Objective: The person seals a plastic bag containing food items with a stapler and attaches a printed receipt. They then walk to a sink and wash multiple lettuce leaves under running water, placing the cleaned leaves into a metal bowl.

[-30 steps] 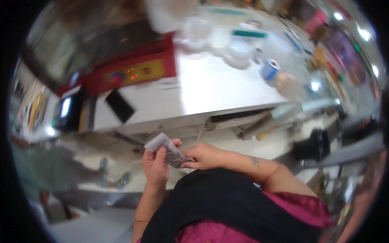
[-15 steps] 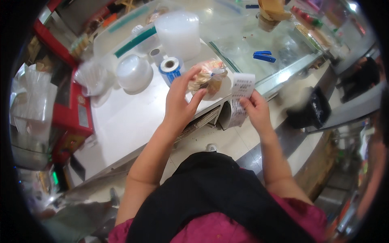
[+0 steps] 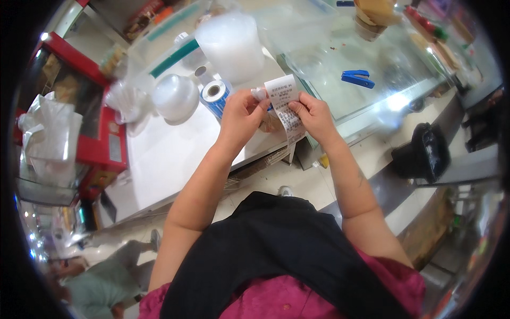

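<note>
A long white printed receipt (image 3: 284, 103) hangs from my right hand (image 3: 317, 119), pinched between thumb and fingers at its right edge. My left hand (image 3: 238, 118) is closed beside the receipt, its fingertips at the gathered top of a clear plastic bag (image 3: 258, 94). Most of the bag, with something brownish-yellow inside, is hidden behind the receipt and my fingers. Just beyond my left hand stands a roll of blue-and-white labels (image 3: 214, 91) on the white counter (image 3: 159, 159).
A stack of clear plastic bowls (image 3: 229, 48) and a rounded stack of lids (image 3: 176, 97) stand behind. On the glass counter lie a blue stapler (image 3: 358, 78) and a brown paper-lined cup (image 3: 369, 26). White plastic bags (image 3: 52, 127) hang at left; another person (image 3: 103, 282) is at lower left.
My right hand has brought the receipt leftward, in front of the plastic bag. My left fingers, wider apart before, have closed at the bag's top.
</note>
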Demonstrator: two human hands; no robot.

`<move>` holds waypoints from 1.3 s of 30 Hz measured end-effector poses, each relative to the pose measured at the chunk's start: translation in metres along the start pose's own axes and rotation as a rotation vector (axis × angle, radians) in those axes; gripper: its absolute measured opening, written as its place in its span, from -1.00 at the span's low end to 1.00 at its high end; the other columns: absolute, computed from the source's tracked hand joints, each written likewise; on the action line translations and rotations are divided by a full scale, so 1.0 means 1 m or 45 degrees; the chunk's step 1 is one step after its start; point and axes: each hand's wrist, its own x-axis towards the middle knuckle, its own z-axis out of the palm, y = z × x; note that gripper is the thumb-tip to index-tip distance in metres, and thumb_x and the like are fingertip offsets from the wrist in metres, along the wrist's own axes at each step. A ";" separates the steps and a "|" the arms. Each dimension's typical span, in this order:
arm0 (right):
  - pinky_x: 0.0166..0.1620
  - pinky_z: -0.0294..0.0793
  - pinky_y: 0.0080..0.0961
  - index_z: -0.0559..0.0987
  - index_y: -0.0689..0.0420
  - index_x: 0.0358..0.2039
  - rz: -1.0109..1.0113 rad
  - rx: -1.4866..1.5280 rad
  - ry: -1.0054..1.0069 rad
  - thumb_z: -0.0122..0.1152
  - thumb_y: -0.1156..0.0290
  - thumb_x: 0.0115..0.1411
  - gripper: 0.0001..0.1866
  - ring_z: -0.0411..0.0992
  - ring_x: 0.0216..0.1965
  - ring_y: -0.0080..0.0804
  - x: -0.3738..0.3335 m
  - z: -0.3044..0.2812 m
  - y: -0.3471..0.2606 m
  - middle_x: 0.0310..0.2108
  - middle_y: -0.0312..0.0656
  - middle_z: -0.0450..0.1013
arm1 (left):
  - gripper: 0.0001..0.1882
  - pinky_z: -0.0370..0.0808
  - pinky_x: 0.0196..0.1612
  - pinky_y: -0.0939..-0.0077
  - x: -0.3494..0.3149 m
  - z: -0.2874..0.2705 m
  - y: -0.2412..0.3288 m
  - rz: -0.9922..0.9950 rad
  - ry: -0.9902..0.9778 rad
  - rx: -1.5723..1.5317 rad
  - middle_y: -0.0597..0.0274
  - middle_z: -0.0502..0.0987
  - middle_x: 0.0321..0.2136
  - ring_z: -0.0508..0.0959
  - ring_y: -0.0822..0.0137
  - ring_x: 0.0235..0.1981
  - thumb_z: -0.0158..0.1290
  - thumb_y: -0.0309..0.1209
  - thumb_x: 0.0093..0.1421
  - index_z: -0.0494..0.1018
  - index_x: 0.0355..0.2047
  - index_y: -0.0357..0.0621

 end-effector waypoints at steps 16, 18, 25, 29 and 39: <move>-0.47 0.27 -0.64 0.55 0.18 -0.35 0.052 0.175 -0.063 0.34 0.45 0.02 -0.81 0.25 -0.56 -0.62 0.021 -0.003 -0.007 -0.37 -0.36 0.38 | -0.73 0.56 -0.37 0.52 -0.005 0.008 0.002 -0.082 0.072 -0.001 0.13 0.48 -0.36 0.62 0.28 -0.40 0.22 -0.56 0.00 0.47 -0.26 -0.24; -0.45 0.25 -0.70 0.55 0.21 -0.35 -0.041 0.303 -0.141 0.36 0.48 0.00 -0.80 0.21 -0.52 -0.67 0.025 -0.001 -0.005 -0.33 -0.39 0.31 | -0.73 0.56 -0.37 0.53 -0.009 0.010 0.008 -0.168 0.104 -0.133 0.15 0.46 -0.33 0.60 0.28 -0.38 0.21 -0.56 0.00 0.46 -0.25 -0.21; -0.39 0.30 -0.67 0.57 0.22 -0.37 -0.163 0.218 -0.079 0.37 0.51 -0.04 -0.80 0.29 -0.44 -0.57 0.023 0.006 -0.004 -0.36 -0.32 0.31 | -0.77 0.47 -0.16 0.47 -0.008 0.008 -0.007 0.082 0.099 0.175 0.20 0.51 -0.28 0.50 0.30 -0.23 0.18 -0.57 0.04 0.45 -0.27 -0.23; -0.26 0.36 -0.52 0.59 0.20 -0.42 -0.302 -0.029 0.015 0.40 0.54 -0.12 -0.80 0.35 -0.32 -0.37 0.027 0.004 -0.014 -0.35 -0.25 0.39 | -0.76 0.31 0.02 0.27 -0.008 0.008 -0.004 0.039 0.132 0.221 0.19 0.53 -0.27 0.37 0.05 -0.08 0.19 -0.53 -0.03 0.46 -0.31 -0.14; -0.05 0.35 -0.53 0.60 0.17 -0.21 -0.297 -0.180 -0.015 0.40 0.42 -0.03 -0.67 0.36 -0.13 -0.39 0.022 0.011 -0.001 -0.25 -0.25 0.45 | -0.50 0.52 -0.17 0.51 -0.007 0.003 -0.013 -0.003 0.009 0.195 0.14 0.43 -0.13 0.55 0.33 -0.18 0.21 -0.55 0.03 0.30 -0.02 -0.20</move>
